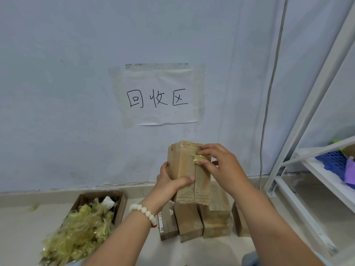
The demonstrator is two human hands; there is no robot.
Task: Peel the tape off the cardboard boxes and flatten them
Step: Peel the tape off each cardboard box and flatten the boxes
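Note:
A small brown cardboard box is held upright in front of the wall, its flap seam facing me. My left hand grips its lower left side, thumb across the front. My right hand pinches a crumpled bit of yellowish clear tape near the top of the seam. Tape still covers the box's top end. Several more taped cardboard boxes lie on the floor just below.
An open cardboard box at lower left overflows with peeled yellowish tape. A paper sign is taped to the wall. A white metal shelf with blue and purple items stands at the right.

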